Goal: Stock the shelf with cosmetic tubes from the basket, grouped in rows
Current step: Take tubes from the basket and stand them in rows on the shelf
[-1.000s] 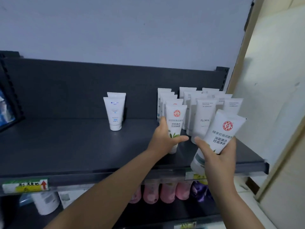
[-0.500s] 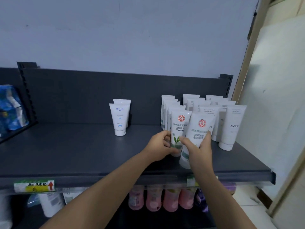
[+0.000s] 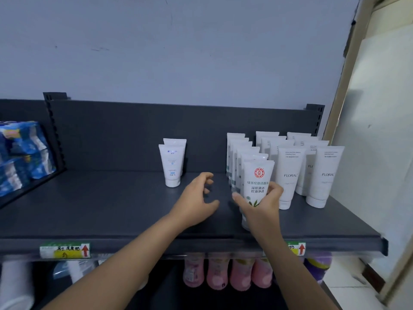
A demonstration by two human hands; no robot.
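A white tube with a red round logo (image 3: 257, 182) stands cap-down at the front of a row of like tubes (image 3: 237, 151) on the dark shelf (image 3: 111, 211). My right hand (image 3: 261, 204) is wrapped around its lower part. My left hand (image 3: 196, 198) hovers just left of it with fingers spread and curled, holding nothing. Two rows of white FLORAL tubes (image 3: 290, 175) stand to the right. Two smaller white tubes with blue print (image 3: 171, 164) stand further left. The basket is out of view.
Blue packets (image 3: 22, 153) sit at the shelf's left end. Pink bottles (image 3: 228, 274) hang on the level below, under price labels (image 3: 64, 250). A pale wall panel (image 3: 375, 153) bounds the right side. Bare shelf lies between the tube groups.
My right hand has set its red-logo tube upright at the front of the row. My left hand has let go of the row's tube and drawn back leftward, open.
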